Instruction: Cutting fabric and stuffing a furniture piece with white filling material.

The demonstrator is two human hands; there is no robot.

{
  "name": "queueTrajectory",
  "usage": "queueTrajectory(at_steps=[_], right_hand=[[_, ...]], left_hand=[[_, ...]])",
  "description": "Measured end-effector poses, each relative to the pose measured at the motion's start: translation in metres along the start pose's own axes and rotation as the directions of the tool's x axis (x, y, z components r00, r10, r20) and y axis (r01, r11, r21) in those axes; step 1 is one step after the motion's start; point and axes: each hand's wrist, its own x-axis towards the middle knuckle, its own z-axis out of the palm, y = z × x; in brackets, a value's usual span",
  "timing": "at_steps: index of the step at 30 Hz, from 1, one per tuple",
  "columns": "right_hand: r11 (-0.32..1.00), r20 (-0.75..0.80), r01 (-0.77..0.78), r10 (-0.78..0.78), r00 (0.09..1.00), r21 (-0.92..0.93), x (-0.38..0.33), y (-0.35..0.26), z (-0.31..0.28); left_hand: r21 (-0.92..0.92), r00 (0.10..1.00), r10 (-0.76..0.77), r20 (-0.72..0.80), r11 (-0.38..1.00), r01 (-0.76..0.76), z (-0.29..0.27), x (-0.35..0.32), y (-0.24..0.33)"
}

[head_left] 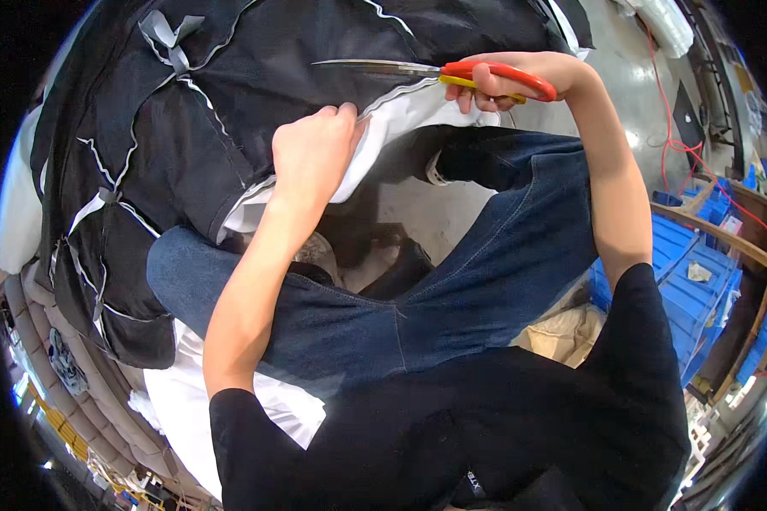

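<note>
A large piece of black fabric [264, 94] with white-edged seams spreads in front of me, over my knees. White lining [392, 128] shows along its near edge. My left hand [315, 153] is closed on that edge, fingers pinching the fabric's border. In my right hand [503, 81] is a pair of scissors [520, 78] with red and yellow handles. Their long blades point left above the black fabric and look closed. The right fingers wrap the handles, close to the white lining. Strips tied or gathered along the seams form a grey-white tuft [172, 38] at the upper left.
Blue crates [690, 277] and a wooden frame [729, 234] stand to my right. A red cable [669, 128] runs over the grey floor there. Long grey padded pieces [85, 375] lie to the left. White cloth [187, 409] hangs beside my left leg.
</note>
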Motion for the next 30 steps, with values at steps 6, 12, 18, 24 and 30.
queueTrajectory(at_steps=[6,12,18,24,30], right_hand=[[0.976,-0.095,-0.145,0.13,0.987,-0.165,0.011,-0.024,-0.007],[0.97,-0.075,0.095,-0.115,0.991,-0.225,-0.005,-0.014,-0.021],[0.985,-0.099,0.059,-0.075,0.992,-0.16,-0.015,-0.007,-0.016],[0.963,-0.097,-0.114,0.092,0.991,-0.246,-0.03,-0.002,-0.026],[0.998,-0.075,0.054,-0.056,0.996,-0.032,-0.048,0.012,-0.031]], left_hand=[[0.02,0.999,0.03,-0.009,0.999,-0.03,0.003,-0.005,0.001],[0.0,1.0,-0.022,-0.009,1.0,0.022,-0.005,-0.003,0.001],[-0.204,0.969,-0.073,-0.237,0.979,0.024,-0.013,0.007,0.009],[-0.01,0.994,0.042,-0.098,0.999,-0.043,0.006,0.009,0.001],[-0.053,0.999,-0.045,-0.031,0.998,0.043,0.015,0.01,0.002]])
